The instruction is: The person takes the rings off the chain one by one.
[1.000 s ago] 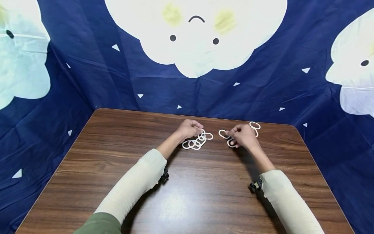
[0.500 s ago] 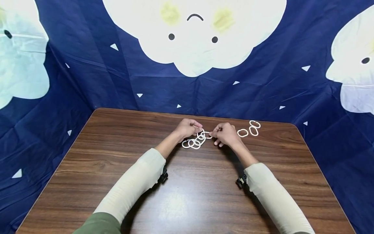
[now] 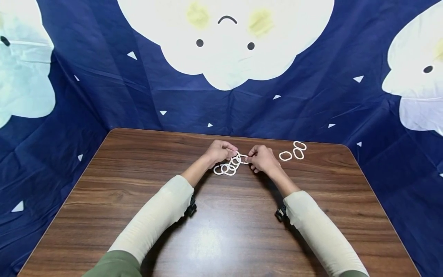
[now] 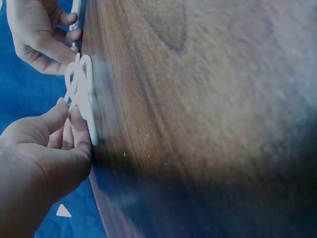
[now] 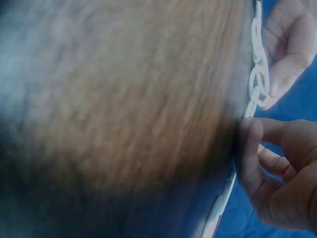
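A chain of several white plastic links [image 3: 235,165] lies bunched near the table's far edge. My left hand [image 3: 217,152] is at the upper end of the bunch, pinching a link between thumb and fingers; the left wrist view shows that chain [image 4: 90,94] rising from its fingertips. From the right, my right hand [image 3: 264,158] pinches the link at the chain's right end [image 3: 243,155] between thumb and forefinger. In the right wrist view this link [image 5: 251,108] leads up to the rest of the chain, its lower part hidden by the fingertips.
To the right of my right hand lies a loose white link [image 3: 285,152]. Two more links, a nearer one [image 3: 294,154] and a farther one [image 3: 299,142], lie close together beyond it. A dark blue cloth [image 3: 187,115] with clouds hangs behind the brown wooden table [image 3: 145,184].
My right hand has moved left from the loose links to the chain's right end, uncovering a loose link behind it. My left hand has stayed at the chain.
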A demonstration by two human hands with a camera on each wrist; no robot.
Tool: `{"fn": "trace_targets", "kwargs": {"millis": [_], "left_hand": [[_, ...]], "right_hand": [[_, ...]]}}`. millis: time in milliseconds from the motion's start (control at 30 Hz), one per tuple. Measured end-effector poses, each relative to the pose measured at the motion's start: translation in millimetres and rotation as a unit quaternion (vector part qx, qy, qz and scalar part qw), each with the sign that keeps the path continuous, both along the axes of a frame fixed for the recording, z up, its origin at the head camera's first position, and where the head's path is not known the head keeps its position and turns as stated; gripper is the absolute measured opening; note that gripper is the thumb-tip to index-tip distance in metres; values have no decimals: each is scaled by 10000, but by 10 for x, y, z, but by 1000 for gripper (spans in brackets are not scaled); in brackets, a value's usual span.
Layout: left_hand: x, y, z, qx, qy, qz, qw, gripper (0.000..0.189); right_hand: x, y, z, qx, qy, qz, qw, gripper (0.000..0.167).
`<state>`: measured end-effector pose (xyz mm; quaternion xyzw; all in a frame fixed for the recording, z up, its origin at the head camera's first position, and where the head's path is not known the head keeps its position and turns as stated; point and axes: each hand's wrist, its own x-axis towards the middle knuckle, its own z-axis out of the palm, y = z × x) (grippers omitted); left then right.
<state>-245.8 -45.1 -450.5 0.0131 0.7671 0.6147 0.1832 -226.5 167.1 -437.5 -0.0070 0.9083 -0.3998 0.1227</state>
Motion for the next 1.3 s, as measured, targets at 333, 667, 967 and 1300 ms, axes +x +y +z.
{"fn": "trace_targets", "kwargs": {"millis": [333,667,967,1300], "left_hand": [[12,8,-5,-152,196,-11,9997,19],[18,-16,12,100,182,-49,9998,19],[40,-53,28,281,314,-13,9991,22],[88,-56,16,-309,1024,-108,9942,17]], "right_hand": [[-8,39,-68,121,115,335,9993,8],[-402,228,-655,362,255,392,9982,8],[-425,260,-726,1022,848,670,9889,24],[7,121,-96,-122,269,634,9976,15]]}}
